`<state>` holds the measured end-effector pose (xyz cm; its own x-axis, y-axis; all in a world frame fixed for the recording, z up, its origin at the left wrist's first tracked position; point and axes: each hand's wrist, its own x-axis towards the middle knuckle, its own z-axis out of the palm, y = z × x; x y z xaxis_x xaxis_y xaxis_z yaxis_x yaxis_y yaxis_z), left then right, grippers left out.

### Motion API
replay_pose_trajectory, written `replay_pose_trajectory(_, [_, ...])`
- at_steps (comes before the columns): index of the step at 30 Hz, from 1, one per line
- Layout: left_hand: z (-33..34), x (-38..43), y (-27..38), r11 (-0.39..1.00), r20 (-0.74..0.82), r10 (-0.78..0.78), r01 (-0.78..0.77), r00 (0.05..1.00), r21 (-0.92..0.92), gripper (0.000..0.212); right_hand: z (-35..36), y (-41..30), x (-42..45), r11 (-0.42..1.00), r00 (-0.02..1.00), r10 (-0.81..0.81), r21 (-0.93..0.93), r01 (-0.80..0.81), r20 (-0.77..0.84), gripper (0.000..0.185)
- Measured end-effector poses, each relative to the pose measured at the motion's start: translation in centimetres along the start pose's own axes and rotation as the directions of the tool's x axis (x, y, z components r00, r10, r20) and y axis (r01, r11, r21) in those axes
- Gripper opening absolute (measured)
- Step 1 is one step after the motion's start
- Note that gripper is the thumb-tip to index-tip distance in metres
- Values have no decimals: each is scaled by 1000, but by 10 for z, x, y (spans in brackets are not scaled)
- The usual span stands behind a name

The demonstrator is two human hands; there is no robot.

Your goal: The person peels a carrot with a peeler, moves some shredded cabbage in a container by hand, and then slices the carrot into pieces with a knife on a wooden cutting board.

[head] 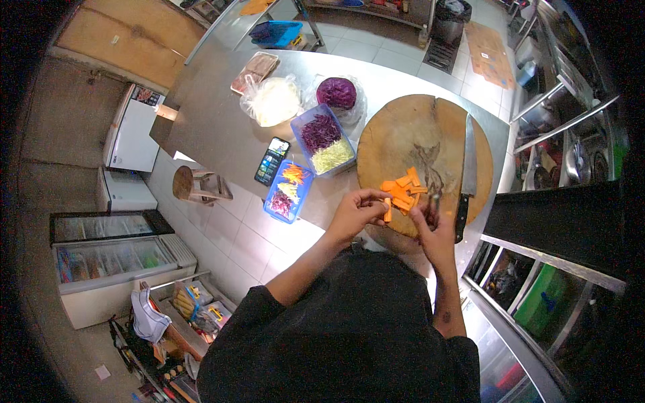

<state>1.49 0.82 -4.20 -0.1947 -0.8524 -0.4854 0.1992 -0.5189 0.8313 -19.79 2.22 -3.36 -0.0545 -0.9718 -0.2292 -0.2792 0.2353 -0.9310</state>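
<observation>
Cut orange carrot pieces [401,189] lie heaped on a round wooden chopping board [398,126]. Between the thumb and fingers of my left hand [359,214] is one carrot stick [387,210], at the board's near left edge. My right hand [437,237] is over the near part of the board, its thumb close to the heap. Its thumb and forefinger are apart and I see nothing between them; the other fingers are blurred. To the right of that hand a kitchen knife [469,156] rests on the board, its black handle towards me.
Left of the board, the steel table [211,116] holds a blue container of shredded cabbage [330,142], a blue lid [291,207] with shredded vegetables and a phone [272,161]. Behind are a red cabbage [336,93], a plastic bag [274,101] with pale contents and a packaged tray [255,72].
</observation>
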Motion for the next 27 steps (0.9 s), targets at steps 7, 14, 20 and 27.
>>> replay_pose_trajectory(7, [9,1,-15,982,9,151,-151,989,110,28,11,8,-13,956,944,219,137,-258,248,29])
replay_pose_trajectory(14, [17,-4,-2,993,76,117,-119,990,18,36,4,-6,-12,869,914,269,332,-367,304,17])
replay_pose_trajectory(20, [19,-6,4,980,175,200,-195,964,-45,39,-2,-14,-13,811,900,182,457,-365,395,20])
replay_pose_trajectory(27, [24,-16,17,970,292,244,-234,925,-70,58,-7,-20,-13,687,876,195,576,-444,441,28])
